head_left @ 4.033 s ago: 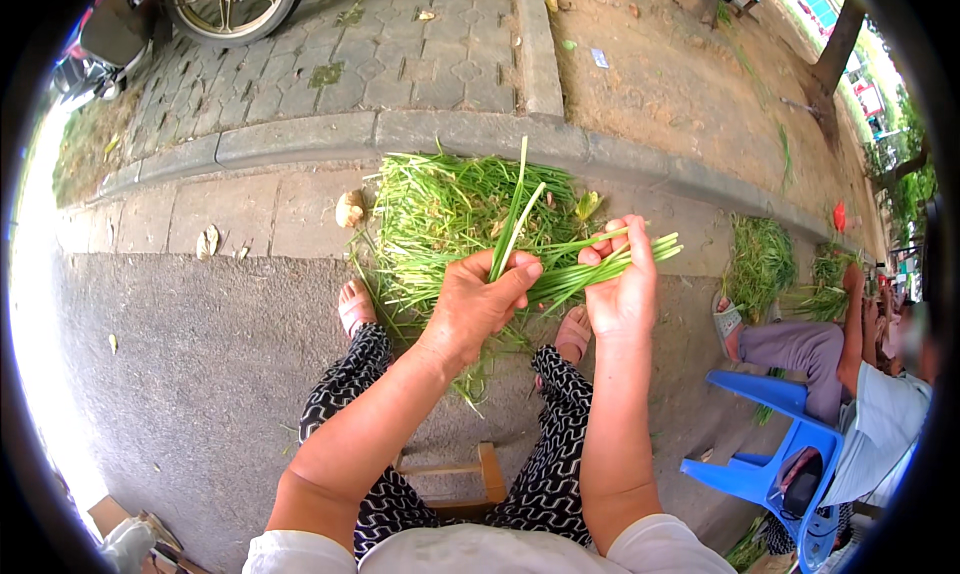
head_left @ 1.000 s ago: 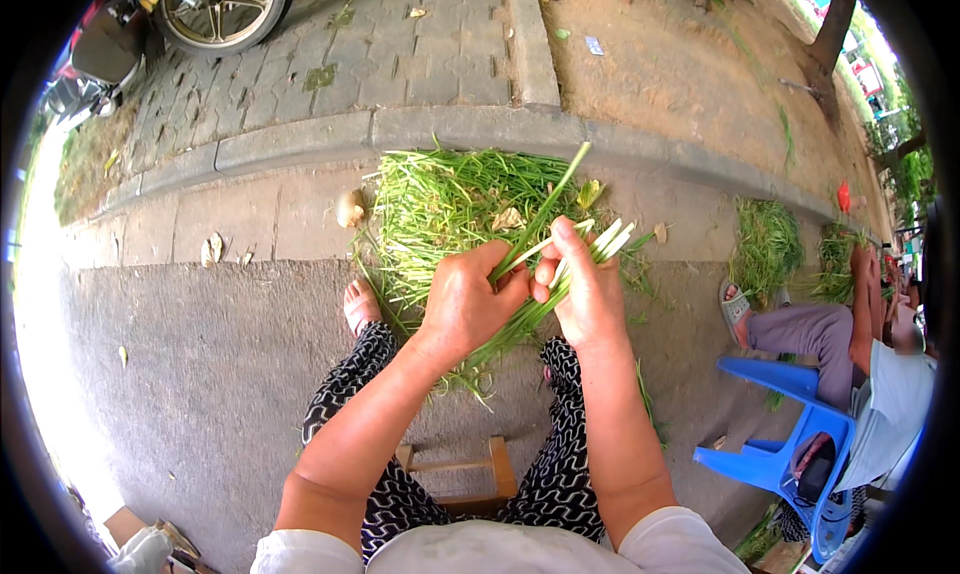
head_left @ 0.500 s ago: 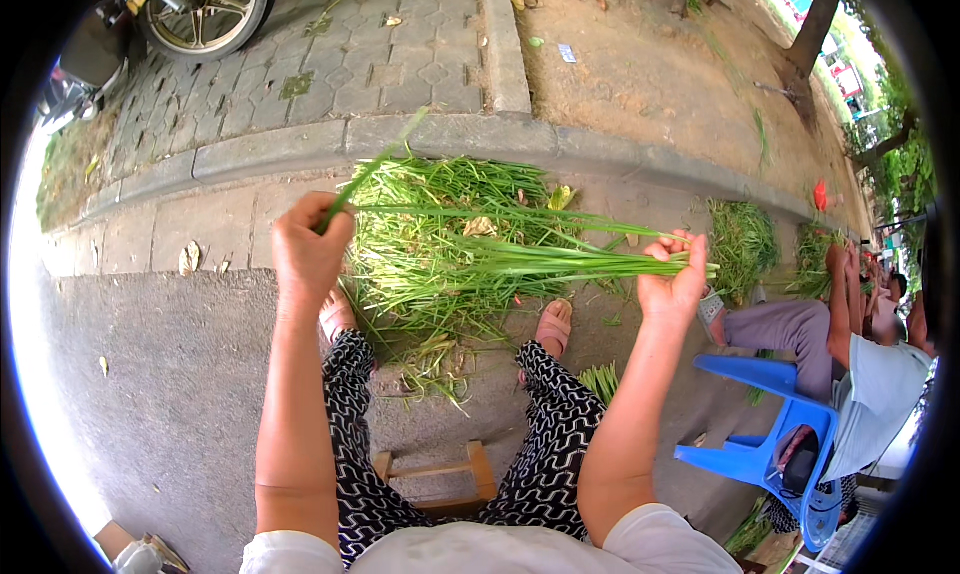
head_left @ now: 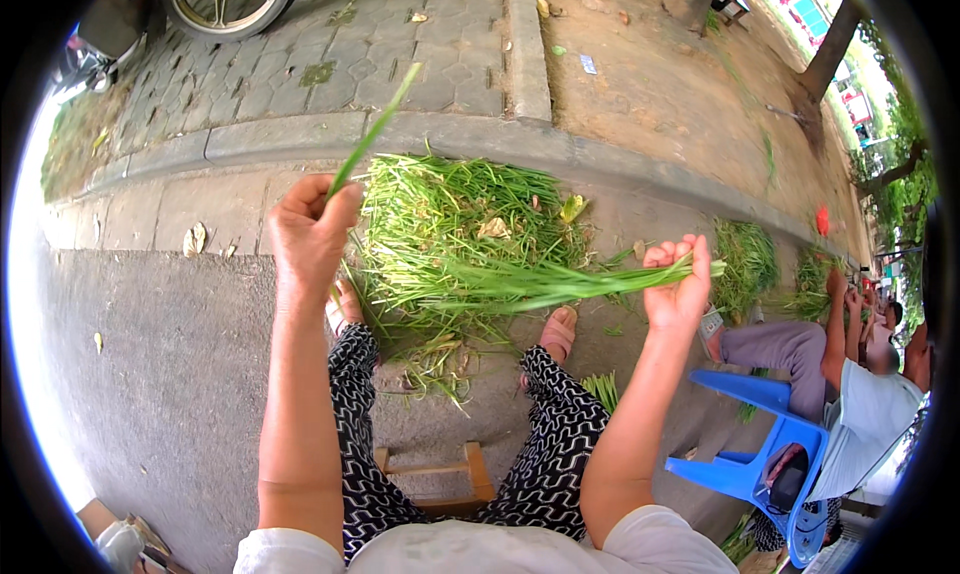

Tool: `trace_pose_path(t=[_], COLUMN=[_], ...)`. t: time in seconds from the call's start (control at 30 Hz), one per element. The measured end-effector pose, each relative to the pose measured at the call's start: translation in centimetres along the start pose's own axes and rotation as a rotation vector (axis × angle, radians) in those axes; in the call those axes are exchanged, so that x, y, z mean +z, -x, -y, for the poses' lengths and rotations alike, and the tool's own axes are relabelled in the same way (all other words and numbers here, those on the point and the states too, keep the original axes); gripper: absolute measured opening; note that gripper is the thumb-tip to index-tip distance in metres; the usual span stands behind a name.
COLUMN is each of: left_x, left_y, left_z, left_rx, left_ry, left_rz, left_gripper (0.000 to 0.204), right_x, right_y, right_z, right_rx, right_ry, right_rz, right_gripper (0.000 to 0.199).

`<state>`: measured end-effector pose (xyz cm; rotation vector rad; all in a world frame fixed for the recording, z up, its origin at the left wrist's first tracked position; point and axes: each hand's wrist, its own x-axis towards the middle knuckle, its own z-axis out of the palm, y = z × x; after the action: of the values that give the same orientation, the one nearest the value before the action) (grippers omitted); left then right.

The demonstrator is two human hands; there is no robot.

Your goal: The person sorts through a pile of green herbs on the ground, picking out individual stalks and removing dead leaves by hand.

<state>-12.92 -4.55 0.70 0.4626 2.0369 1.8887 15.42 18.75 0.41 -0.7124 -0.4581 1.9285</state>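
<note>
Green everywhere in the middle here: a broad pile (head_left: 430, 219) of long stalks lies flat on the paving, just short of the kerb (head_left: 285, 140). Over on one side, the left hand (head_left: 315, 226) is up beside the pile, fingers folded in, thumb pressing, a long blade (head_left: 378, 132) gripped and slanting up and to the right, its tip over the kerb. Well apart from it, the right hand (head_left: 678, 284), palm upward and fingers curled, holds a bundle (head_left: 565, 286) near its pale ends; those poke out past the fingers, while the green length sweeps left across the pile's near part, blurred at the tips. Down between two pink sandals (head_left: 560, 336), loose scraps (head_left: 437, 369) litter the ground, and a small bunch (head_left: 603, 389) sits by the right knee. A wooden stool (head_left: 480, 471) shows between the patterned trousers (head_left: 375, 434). Out to the right, a blue chair (head_left: 722, 479) carries a dark bag (head_left: 788, 477), close to a seated co-worker (head_left: 872, 414), with another green heap (head_left: 745, 259) near that person's foot. Top left, a motorbike wheel (head_left: 278, 14) on the brick paving.
</note>
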Motion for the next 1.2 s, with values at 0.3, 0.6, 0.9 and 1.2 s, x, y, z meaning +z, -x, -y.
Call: trace_pose_path(t=[0.3, 0.6, 0.9, 1.2], left_x=[5.3, 7.3, 7.7, 7.6], left_y=[3.6, 5.9, 6.7, 6.0], left_z=[-0.2, 0.8, 0.0, 1.5], left_rx=[-0.111, -0.033, 0.14, 0.372], left_ry=[0.058, -0.001, -0.143, -0.409], left_rz=[0.375, 0.592, 0.638, 0.613], left_gripper=[0.006, 0.007, 0.006, 0.008], right_x=[3.3, 4.4, 3.5, 2.5], right_y=[0.9, 1.9, 2.2, 1.1], right_z=[-5.9, -7.7, -7.3, -3.3], right_rx=[0.245, 0.37, 0.32, 0.047], right_ry=[0.12, 0.097, 0.186, 0.207], right_rz=[0.086, 0.086, 0.04, -0.088], right_gripper=[0.008, 0.022, 0.022, 0.021])
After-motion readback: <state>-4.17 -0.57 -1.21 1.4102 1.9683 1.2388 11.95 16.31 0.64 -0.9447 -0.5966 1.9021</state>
